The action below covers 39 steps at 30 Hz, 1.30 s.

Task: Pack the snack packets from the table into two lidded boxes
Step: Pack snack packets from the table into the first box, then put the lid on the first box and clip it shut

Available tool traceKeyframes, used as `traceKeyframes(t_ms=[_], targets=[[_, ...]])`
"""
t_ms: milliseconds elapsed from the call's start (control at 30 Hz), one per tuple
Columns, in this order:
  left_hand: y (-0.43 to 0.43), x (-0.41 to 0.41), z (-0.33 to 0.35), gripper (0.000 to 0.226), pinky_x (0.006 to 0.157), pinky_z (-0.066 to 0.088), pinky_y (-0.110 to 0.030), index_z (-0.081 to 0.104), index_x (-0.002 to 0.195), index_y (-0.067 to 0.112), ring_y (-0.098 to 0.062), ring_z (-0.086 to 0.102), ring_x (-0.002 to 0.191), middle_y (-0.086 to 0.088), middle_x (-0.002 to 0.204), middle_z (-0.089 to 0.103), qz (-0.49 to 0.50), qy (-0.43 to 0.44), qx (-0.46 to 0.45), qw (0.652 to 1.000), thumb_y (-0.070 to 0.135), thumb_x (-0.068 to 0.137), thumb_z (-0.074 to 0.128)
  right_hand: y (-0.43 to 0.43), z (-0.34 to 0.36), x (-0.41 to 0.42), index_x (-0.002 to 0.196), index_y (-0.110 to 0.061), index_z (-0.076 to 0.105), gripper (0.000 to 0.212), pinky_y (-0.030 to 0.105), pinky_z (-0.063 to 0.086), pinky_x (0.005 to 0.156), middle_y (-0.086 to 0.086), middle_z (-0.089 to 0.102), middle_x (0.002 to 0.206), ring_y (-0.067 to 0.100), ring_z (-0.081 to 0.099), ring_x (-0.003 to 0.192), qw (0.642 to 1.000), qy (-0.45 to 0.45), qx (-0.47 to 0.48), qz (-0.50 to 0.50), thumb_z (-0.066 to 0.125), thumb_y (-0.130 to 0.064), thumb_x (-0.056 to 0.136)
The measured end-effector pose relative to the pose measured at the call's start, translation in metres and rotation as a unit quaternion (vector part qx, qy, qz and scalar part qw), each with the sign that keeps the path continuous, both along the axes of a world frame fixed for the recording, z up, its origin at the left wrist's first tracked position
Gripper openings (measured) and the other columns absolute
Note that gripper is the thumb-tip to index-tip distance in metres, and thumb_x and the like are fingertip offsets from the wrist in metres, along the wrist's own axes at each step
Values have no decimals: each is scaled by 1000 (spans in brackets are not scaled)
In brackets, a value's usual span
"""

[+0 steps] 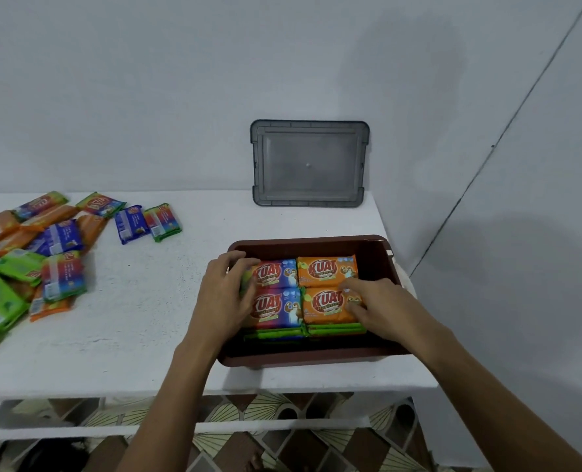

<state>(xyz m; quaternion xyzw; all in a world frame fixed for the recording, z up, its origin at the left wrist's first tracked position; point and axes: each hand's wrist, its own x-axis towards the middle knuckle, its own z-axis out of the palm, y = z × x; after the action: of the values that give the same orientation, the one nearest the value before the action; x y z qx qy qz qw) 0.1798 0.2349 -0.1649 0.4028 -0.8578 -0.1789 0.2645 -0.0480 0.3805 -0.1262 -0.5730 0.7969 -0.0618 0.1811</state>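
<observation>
On the white table (167, 301), pale wall (146, 80) behind — box (317, 357) at 3 o'clock; left hand (226, 298) grips its bright packets (320, 270), right hand (374, 301) presses flat.

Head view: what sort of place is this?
Probably a room in a home, not a lab: a plain white table set against bare painted walls, patterned floor tiles below, and loose snack packets heaped beside a brown box.
</observation>
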Motion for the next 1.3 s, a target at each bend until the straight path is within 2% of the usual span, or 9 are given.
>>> traceKeyframes(t_ms=[167,267,400,667,833,1000,1133,1200,1300], targets=[[-14,-13,5,31,97,40,-42,60,122,24,-19,50,116,-1,129,55,6,-15,-13,1000,30,92,55,-25,18,-20,135,-28,50,40,27,45,76,3,62,108,14,57,91,988,-22,-152,-13,51,-39,96],[-35,-33,15,31,97,38,-43,58,124,25,-21,51,116,-1,127,57,22,-26,-16,999,27,94,56,-53,32,-40,137,-23,49,44,36,47,95,9,59,126,22,57,113,970,-96,-222,-23,54,-38,95],[-84,-67,33,40,97,45,-45,51,134,24,-23,55,115,-5,132,55,24,13,17,1000,33,96,52,-100,41,-76,148,-22,34,56,37,35,107,4,39,152,26,41,135,961,-149,-221,-76,47,-44,98],[-208,-138,35,62,105,36,-49,25,151,20,-32,44,132,-13,145,47,105,-19,171,979,53,99,32,-204,15,-148,153,-30,15,80,44,22,119,-4,17,161,20,22,147,910,-303,-190,-208,35,-72,88],[-243,-167,29,72,114,25,-51,8,154,27,-36,31,141,-11,157,29,100,2,311,945,65,95,22,-241,-6,-169,154,-34,6,78,50,25,117,-6,12,162,23,21,147,849,-401,-208,-276,36,-68,91],[-245,-175,29,75,114,28,-52,10,153,29,-35,31,141,-7,158,27,78,79,356,928,70,92,22,-251,-20,-179,148,-37,22,76,54,36,111,-3,32,154,25,38,138,809,-452,-234,-294,43,-73,84],[-236,-160,31,105,111,33,-56,19,149,36,-31,36,139,-1,156,32,50,159,378,911,96,63,20,-241,-9,-170,133,-36,42,55,35,50,85,-4,51,136,20,52,124,779,-478,-263,-309,37,-70,89],[-223,-154,42,88,110,38,-49,29,145,33,-26,43,134,0,151,38,44,203,386,899,87,77,20,-227,0,-164,125,-39,49,44,32,44,87,-5,55,130,17,52,120,750,-511,-274,-318,31,-64,95],[-200,-141,54,53,102,45,-39,40,138,33,-21,55,120,-3,138,50,48,290,391,872,58,99,15,-198,7,-162,138,-26,47,62,41,30,110,4,54,138,21,45,131,703,-572,-277,-320,29,-66,94]])
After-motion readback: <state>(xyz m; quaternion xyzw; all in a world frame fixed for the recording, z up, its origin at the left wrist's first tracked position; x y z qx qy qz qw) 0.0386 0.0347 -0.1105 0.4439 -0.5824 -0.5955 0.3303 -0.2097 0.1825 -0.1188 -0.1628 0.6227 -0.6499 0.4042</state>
